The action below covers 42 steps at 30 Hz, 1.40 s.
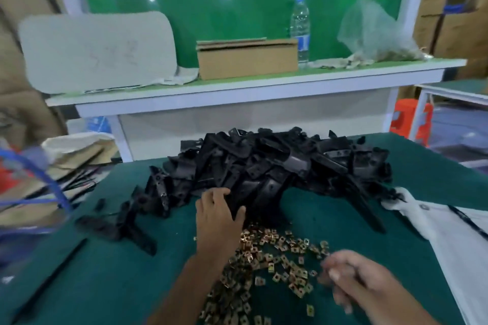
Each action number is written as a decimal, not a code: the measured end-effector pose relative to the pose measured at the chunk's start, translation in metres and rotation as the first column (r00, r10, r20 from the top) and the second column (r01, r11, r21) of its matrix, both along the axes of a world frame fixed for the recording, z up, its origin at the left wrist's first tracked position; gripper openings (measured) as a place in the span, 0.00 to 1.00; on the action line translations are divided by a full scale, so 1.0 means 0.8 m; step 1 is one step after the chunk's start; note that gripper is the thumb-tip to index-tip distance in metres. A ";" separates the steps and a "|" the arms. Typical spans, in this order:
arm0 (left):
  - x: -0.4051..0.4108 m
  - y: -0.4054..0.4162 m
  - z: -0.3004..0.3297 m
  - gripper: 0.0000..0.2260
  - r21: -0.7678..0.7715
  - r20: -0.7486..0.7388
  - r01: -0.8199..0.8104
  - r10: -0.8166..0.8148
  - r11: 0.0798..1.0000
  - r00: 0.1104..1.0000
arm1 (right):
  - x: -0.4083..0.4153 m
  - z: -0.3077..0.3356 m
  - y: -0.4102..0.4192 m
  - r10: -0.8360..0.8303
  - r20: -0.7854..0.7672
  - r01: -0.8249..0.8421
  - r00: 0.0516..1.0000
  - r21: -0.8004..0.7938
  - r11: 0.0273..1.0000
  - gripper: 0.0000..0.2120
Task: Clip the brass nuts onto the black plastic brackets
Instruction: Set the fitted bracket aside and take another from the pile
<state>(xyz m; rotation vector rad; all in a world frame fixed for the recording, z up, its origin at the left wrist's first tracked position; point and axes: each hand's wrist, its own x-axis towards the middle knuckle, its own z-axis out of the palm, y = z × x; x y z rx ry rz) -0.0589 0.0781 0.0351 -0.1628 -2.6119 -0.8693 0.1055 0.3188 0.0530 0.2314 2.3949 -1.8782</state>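
Beneath the right hand (353,276) lie scattered brass nuts (277,253).

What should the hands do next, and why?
Probably the left hand should lift one black bracket out of the pile it is gripping at. The right hand is down among the brass nuts, blurred, so whether it has one yet is unclear. A nut can only clip on once a bracket is free.

We saw black brackets (266,166) at 12, brass-gold nuts (277,256) at 6, dk green mat (105,285), tan box (247,59).
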 end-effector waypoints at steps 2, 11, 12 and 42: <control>-0.028 -0.004 0.004 0.23 -0.045 -0.010 -0.042 0.041 0.998 0.999 | -0.048 -0.011 -0.034 0.189 -0.036 -0.173 0.981 0.265 0.949 0.03; -0.090 -0.023 0.007 0.15 -0.178 0.023 -0.088 0.094 0.980 0.995 | -0.122 -0.066 -0.070 0.425 -0.199 -0.136 0.883 0.759 0.637 0.09; -0.090 -0.030 0.007 0.13 -0.090 0.017 -0.085 0.087 0.992 0.996 | -0.124 -0.068 -0.074 0.397 -0.210 -0.111 0.893 0.753 0.648 0.07; 0.066 -0.090 -0.005 0.06 0.990 -0.015 -0.060 -0.522 -0.128 0.853 | -0.113 -0.043 -0.068 -0.048 -0.036 0.018 0.998 -0.585 0.811 0.10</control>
